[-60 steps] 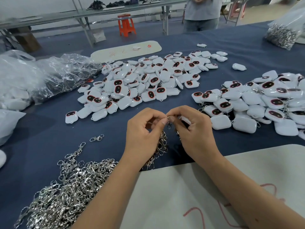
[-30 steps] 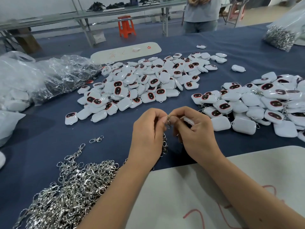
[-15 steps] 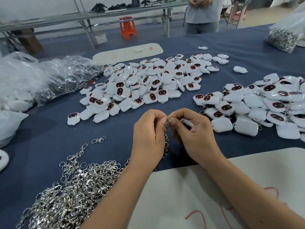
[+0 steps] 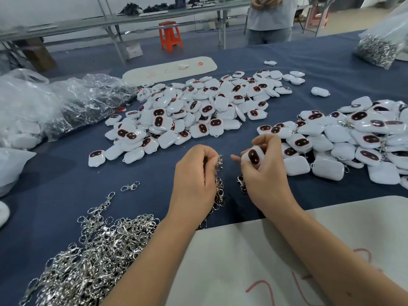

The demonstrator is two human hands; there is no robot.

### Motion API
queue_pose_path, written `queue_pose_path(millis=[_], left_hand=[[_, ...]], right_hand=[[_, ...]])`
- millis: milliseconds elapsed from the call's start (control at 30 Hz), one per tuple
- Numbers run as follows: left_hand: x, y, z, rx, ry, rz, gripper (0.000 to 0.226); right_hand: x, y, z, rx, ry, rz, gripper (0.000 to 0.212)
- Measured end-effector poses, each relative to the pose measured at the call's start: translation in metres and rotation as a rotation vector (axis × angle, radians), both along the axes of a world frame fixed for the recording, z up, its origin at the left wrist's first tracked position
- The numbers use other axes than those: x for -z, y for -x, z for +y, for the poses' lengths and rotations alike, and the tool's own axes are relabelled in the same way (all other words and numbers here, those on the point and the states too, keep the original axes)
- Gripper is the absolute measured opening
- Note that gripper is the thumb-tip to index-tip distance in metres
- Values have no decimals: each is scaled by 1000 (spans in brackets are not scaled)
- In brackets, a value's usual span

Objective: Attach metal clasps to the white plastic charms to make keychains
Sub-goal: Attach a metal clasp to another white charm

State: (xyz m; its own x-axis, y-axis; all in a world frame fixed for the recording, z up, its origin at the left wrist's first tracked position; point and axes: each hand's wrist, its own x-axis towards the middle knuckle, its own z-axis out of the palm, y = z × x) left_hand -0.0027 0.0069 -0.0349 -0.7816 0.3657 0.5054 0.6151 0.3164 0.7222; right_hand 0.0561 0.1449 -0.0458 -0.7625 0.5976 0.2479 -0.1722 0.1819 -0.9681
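Two hands work just above the blue cloth tabletop [image 4: 55,184], set slightly apart from each other. My right hand [image 4: 265,173] curls around one white plastic charm [image 4: 254,156], a rounded, glossy rectangle whose dark oval face with a red rim is turned up toward me; its long axis runs near upright, leaning a little left at the top. A metal clasp [image 4: 241,183] hangs below that hand, though whether it is already joined to the charm I cannot tell. My left hand [image 4: 194,180] pinches a silver clasp [image 4: 219,161] at its fingertips and carries a bunch of clasps [image 4: 218,195] dangling under the palm. Nearer me on the left lies a heaped pile of loose clasps [image 4: 92,257], shiny wire loops and swivel hooks tangled together, with a single clasp [image 4: 130,186] lying apart on the cloth. Beyond my hands a broad pile of charms [image 4: 194,111] spreads out, some face up, some showing plain white backs. To the right sits a second pile of charms [image 4: 353,140], several with small metal rings visible. Crinkled clear plastic bags [image 4: 72,104] sit at the left, the nearest white bag holding more charms. At the far right corner a clear bag of clasps [image 4: 379,45] stands. A smooth white board [image 4: 309,250] lies under my forearms, marked with red strokes.
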Motion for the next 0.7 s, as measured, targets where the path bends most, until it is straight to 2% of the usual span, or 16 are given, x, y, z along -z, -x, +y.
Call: queue_pose_path(millis=[267,400,467,700], left_hand=[[-3,-5,-1,86,133,-15,16],[-6,-8,-1,145,204,15,15],[-8,-10,0,179,246,12,15],[-9,-10,-1,211,277,-11,13]], right_hand=[[4,3,5,82,-85,40,22],[3,3,4,78,32,40,15],[1,2,4,70,97,46,18],[1,-1,3,66,50,19,17]])
